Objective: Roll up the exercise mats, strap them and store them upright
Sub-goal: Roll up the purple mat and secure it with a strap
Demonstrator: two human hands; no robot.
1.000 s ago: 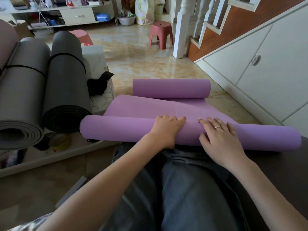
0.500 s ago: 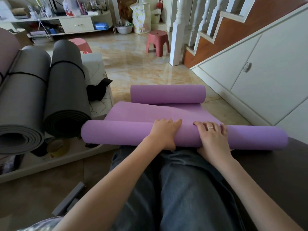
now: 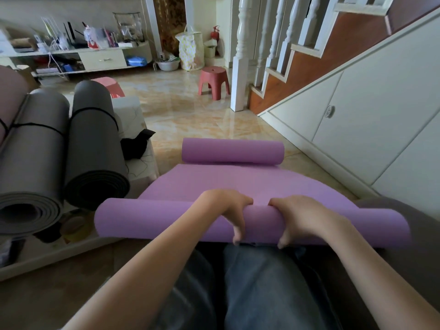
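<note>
Plainly the job is part done; to the left of the hands two rolled dark grey foam mats point(image 3: 95, 148) lie side by side, each bound by a thin black strap point(image 3: 35, 126), and the edge of a dusky pink roll point(image 3: 9, 96) shows beyond them; all three lie flat or leaning, so by my reading the upright storing is yet to come. The soft purple foam exercise mat point(image 3: 238, 182) is the one in hand; its near end is wound into a roll across the person's lap, directly under both hands, a flat stretch slopes away beyond the fingers, and its far end curls into a second, shorter roll on the floor tiles well ahead. The left hand point(image 3: 226, 208) and the right hand point(image 3: 300, 215) sit close together at the middle of the near roll, not quite touching; each is clamped over it, fingers curled across the top and far side, thumbs hooked on the near side. What is left, I judge: wind in the flat stretch, deal with the far curl, strap the purple roll, then stand every roll on end; no loose strap for it is plainly visible. As for writing, none can be read; the mats bear no visible mark, and the clutter on the far shelf unit point(image 3: 102, 59) is too small and blurred to make out any label.
</note>
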